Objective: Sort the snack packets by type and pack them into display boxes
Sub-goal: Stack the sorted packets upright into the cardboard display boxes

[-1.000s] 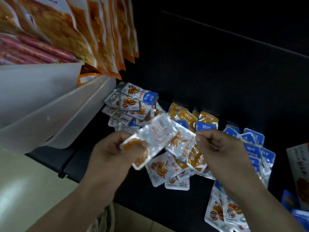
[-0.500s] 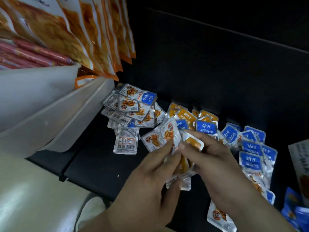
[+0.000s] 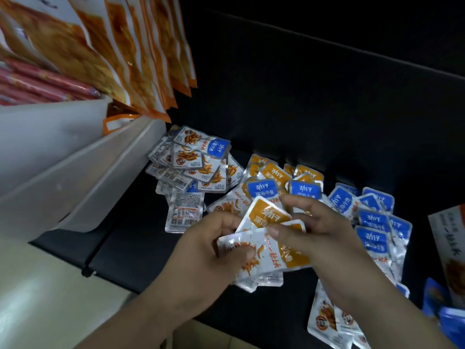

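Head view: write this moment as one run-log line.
left hand: holds orange-label packets | right hand: pinches same packets | blue-label packets: loose on black surface

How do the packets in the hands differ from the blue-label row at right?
The held packets have orange labels; the blue row has blue ones. The held packets are gripped by left hand and right hand; the blue row lies overlapped on the dark surface. Both are small silvery packets.
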Motion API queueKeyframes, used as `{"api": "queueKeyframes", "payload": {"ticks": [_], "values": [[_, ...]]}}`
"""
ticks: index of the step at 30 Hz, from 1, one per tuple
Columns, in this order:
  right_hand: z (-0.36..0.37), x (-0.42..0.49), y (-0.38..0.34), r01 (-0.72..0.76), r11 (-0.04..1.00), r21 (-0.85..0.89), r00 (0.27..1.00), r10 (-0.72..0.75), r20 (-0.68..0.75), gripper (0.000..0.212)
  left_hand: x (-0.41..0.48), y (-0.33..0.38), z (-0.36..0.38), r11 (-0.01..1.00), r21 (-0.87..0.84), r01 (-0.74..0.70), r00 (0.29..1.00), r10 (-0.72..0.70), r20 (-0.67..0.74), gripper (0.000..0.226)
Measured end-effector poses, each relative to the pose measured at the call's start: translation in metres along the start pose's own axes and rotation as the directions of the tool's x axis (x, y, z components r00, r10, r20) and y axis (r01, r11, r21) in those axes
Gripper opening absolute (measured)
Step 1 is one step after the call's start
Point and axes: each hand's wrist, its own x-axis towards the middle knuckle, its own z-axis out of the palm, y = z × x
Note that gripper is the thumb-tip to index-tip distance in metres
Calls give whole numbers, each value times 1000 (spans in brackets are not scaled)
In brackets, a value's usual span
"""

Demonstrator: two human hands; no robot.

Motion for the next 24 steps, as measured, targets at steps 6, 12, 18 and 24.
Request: {"api": "queueKeyframes", "payload": {"ticks": [6,12,18,24], "values": [[1,-7,23,-176,976,129,984,172,40,32,-9,-19,13,960,-182,211,960,-238,-144,21],[-11,3,30,107,923,-369,926,-228,-302,12,-2,-30,12,943,-263,204,888,-291,-355,22],[2,52,48,49,503,-863,950,-289,-114,65,4,-36,10,960,-235,149,875,-239,-421,22],[-2,65,57,17,421,-907,950,-289,-116,72,1,-46,8,963,-232,138,889,-224,-400,24]]}}
